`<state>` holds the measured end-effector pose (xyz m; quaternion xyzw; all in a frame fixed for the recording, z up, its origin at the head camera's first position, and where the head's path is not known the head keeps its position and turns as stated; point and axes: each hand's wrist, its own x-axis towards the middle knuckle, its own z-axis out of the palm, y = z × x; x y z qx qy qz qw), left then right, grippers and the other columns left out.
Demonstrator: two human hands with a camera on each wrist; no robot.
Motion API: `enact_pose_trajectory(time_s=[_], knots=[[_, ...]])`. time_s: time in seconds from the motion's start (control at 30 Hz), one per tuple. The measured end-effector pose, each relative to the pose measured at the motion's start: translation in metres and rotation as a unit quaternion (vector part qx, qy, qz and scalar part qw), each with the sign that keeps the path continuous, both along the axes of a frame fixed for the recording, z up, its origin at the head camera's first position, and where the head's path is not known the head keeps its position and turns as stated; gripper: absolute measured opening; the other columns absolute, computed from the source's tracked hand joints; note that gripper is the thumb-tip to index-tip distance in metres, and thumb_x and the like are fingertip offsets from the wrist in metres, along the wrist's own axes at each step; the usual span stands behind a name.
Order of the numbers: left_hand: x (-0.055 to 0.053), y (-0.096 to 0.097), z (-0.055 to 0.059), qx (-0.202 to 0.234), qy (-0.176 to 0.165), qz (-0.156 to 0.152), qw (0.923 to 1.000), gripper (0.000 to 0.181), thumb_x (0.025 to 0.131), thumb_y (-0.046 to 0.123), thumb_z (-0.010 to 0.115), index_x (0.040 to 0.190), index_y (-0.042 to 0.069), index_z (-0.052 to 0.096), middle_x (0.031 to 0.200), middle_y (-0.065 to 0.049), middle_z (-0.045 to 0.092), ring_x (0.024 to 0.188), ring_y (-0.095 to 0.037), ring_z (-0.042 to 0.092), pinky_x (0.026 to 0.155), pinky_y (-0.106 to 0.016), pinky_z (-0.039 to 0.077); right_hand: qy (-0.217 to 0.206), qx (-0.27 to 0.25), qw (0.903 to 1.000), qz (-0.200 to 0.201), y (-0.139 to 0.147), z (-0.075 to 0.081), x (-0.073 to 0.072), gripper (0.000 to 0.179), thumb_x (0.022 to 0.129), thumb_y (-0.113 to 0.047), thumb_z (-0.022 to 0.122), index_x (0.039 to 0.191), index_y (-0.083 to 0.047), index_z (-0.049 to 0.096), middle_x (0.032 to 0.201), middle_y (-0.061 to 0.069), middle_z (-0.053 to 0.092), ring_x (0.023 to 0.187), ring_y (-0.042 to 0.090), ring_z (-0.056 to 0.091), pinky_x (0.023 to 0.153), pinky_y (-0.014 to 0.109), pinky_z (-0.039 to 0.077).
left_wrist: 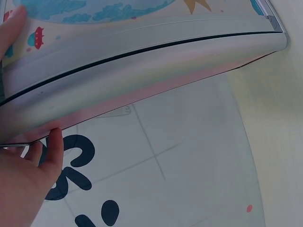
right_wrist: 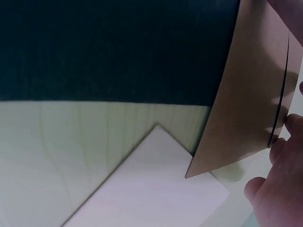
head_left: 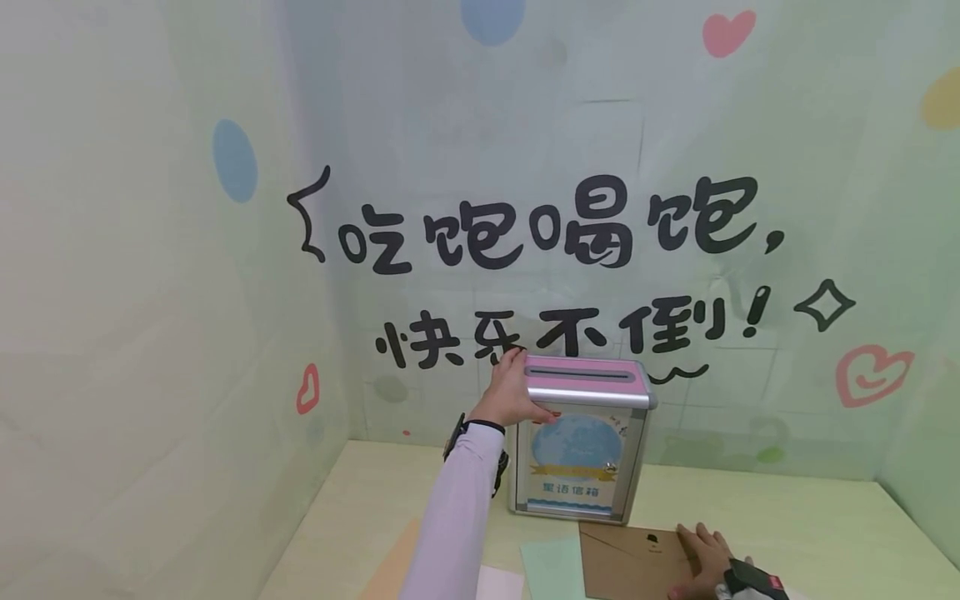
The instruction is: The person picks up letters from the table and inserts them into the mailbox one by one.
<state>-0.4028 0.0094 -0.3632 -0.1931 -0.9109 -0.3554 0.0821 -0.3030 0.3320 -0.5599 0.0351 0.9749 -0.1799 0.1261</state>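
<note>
grips the upper left corner of a pink-topped box (head_left: 573,442) with the left hand (head_left: 510,392), thumb spread well away from the fingers and laid on the front, fingertips at the far edge of the top. stands the box upright on the pale desk (head_left: 750,500), near the back wall (head_left: 480,125), slot (head_left: 577,374) facing up, front printed with a blue globe, a yellow ribbon and chinese characters.

has the right hand (head_left: 703,567) on the right end of a brown envelope (head_left: 626,562), fingers spread and slightly bent; cannot tell whether pinching it or only resting on it. keeps the envelope just in front of the box, small black hat mark near its upper edge; cannot tell whether touching the box.

shows a light green sheet (head_left: 551,567) at the envelope's left, partly beneath it. shows a pale pink sheet (head_left: 500,585) farther left, partly behind the light sleeve (head_left: 457,508) of the left arm, and a peach sheet (head_left: 393,567) on the sleeve's other side. wears a dark watch (head_left: 753,577) on the right wrist. bears large black lettering (head_left: 487,233) on the wall above the box.
</note>
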Motion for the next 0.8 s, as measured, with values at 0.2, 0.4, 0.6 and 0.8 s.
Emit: enact_pose_trajectory(time_s=[0.2,0.4,0.6,0.8], knots=[[0.0042,0.0012,0.0023,0.008,-0.003,0.003,1.0000,0.110,0.054,0.026,0.088,0.141,0.003,0.025,0.147,-0.013,0.018,0.129,-0.029,0.026,0.100,-0.043,0.035,-0.001,-0.002,1.0000,-0.003,-0.0004,0.0004,-0.0031,0.123,0.040,-0.066,0.076,0.135,-0.001,0.036,0.136,0.037,0.023,0.122,0.060,0.016,0.085,0.079,0.008],[0.0076,0.0017,0.0044,0.014,-0.007,0.001,0.9999,0.108,0.055,0.025,0.087,0.141,0.004,0.026,0.147,-0.013,0.017,0.129,-0.029,0.026,0.101,-0.042,0.034,0.007,0.004,1.0000,0.004,0.0016,-0.0013,-0.0032,0.120,0.041,-0.066,0.076,0.134,0.001,0.037,0.135,0.038,0.025,0.121,0.060,0.018,0.084,0.079,0.009],[0.0055,0.0021,0.0034,0.004,-0.003,0.000,1.0000,0.108,0.055,0.027,0.087,0.141,0.003,0.026,0.147,-0.013,0.018,0.129,-0.029,0.026,0.100,-0.041,0.035,0.000,-0.002,1.0000,-0.006,0.0013,-0.0013,-0.0037,0.122,0.038,-0.066,0.077,0.134,0.000,0.038,0.136,0.037,0.024,0.122,0.059,0.016,0.084,0.079,0.007],[0.0033,0.0028,0.0034,0.000,0.001,0.000,1.0000,0.110,0.054,0.029,0.087,0.141,0.003,0.025,0.146,-0.013,0.019,0.128,-0.029,0.027,0.099,-0.041,0.036,-0.013,0.000,0.9999,-0.011,0.0038,-0.0010,-0.0073,0.125,0.033,-0.068,0.076,0.132,0.000,0.040,0.136,0.037,0.024,0.123,0.058,0.016,0.088,0.077,0.007]])
